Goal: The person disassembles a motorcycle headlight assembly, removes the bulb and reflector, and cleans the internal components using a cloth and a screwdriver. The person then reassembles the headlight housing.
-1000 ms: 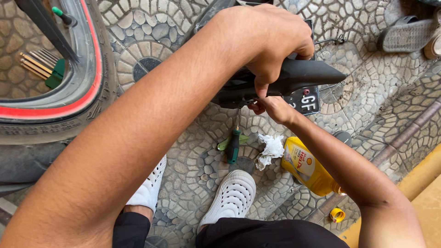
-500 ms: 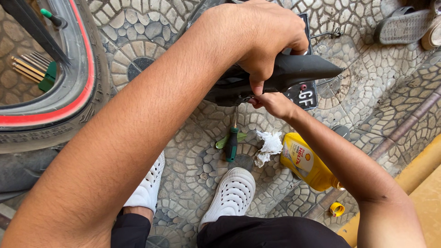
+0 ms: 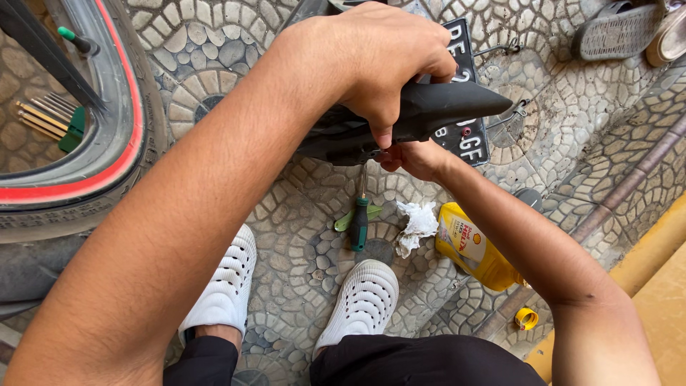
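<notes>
1. Far left: green-handled tool set [image 3: 63, 123] with thin rods lies on the cobbled ground [image 3: 300, 236], seen through the wheel.
2. Tyre [image 3: 107, 171] with a red stripe along the rim curves down the left side; a green valve cap [image 3: 66, 33] sticks out near the top.
3. Our left hand [image 3: 389, 57] comes in over the top and wraps the black plastic fender [image 3: 436, 111]. Fingers curled tight over its upper edge, thumb pressed down on the near face.
4. The fender sits mid-frame, held off the ground, pointed tip aimed right. A number plate [image 3: 468, 139] hangs behind and below it.
5. Our right hand [image 3: 414, 159] is tucked under the fender, just beneath the left thumb. Fingers bunched together at the underside; whether they pinch a fastener we cannot tell, contact point is hidden.
6. On the ground below: green-handled screwdriver [image 3: 359, 218] lying upright in frame, a second light green tool [image 3: 343, 220] crossing behind it.
7. Just right of it: crumpled white rag [image 3: 416, 223].
8. Next: yellow oil bottle [image 3: 475, 250] on its side, touching our right forearm in view.
9. Yellow cap [image 3: 527, 318] lies apart, lower right.
10. Our white perforated clogs [image 3: 361, 304] at bottom centre.
11. Top right: sandals [image 3: 629, 28] on the cobbles.
</notes>
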